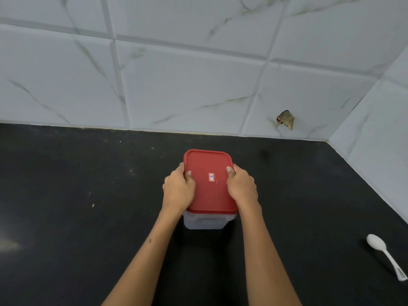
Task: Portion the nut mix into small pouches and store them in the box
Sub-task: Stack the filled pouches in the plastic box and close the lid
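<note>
Box (pixel 206 220) with red lid (pixel 209 180) sits between my hands, left hand (pixel 178 191) grasping at 9 o'clock, right hand (pixel 241 187) at 3 o'clock.

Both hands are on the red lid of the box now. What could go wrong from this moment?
1. The left hand and right hand grip only the sides of the red lid. If one corner is not seated, it may pop open later.
2. Uneven pressing might tip or slide the clear box on the smooth black counter.
3. The white spoon lies near the counter's right edge; an elbow could perhaps knock it off.
</note>
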Demonstrator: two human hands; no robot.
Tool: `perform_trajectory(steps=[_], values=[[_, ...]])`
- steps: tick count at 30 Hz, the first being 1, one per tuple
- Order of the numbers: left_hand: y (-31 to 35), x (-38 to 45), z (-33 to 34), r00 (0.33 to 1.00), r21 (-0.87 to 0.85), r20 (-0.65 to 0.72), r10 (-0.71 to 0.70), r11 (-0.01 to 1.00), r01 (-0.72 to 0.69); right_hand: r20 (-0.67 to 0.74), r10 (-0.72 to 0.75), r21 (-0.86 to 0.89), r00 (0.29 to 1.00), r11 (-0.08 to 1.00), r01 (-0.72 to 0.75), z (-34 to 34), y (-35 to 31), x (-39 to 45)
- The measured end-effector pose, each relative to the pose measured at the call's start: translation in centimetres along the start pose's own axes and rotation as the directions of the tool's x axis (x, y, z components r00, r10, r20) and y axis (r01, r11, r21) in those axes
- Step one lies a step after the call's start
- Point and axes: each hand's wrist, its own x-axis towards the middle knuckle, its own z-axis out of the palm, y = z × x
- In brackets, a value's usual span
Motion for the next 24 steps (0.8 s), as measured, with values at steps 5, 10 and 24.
perform_trajectory(steps=[5, 10, 24], values=[[-1.0, 0.0, 0.4, 0.997, -0.073, 0.075, -0.03, 0.997, 0.035, 0.123, -0.023, 0.129, 0.992, 0.992, 0.007, 0.0, 0.8, -0.2], [-1.5, 0.4, 0.4, 0.994, -0.09, 0.106, -0.019, 0.995, 0.029, 0.129, -0.018, 0.168, 0.992, 0.986, -0.004, 0.2, 1.1, -0.3], [1.0, 8.3, 1.3, 0.896, -0.392, 0.31, -0.319, 0.815, 0.426, 0.36, 0.131, 0.564, 0.924, 0.758, -0.327, -0.2, -1.5, 4.8]])
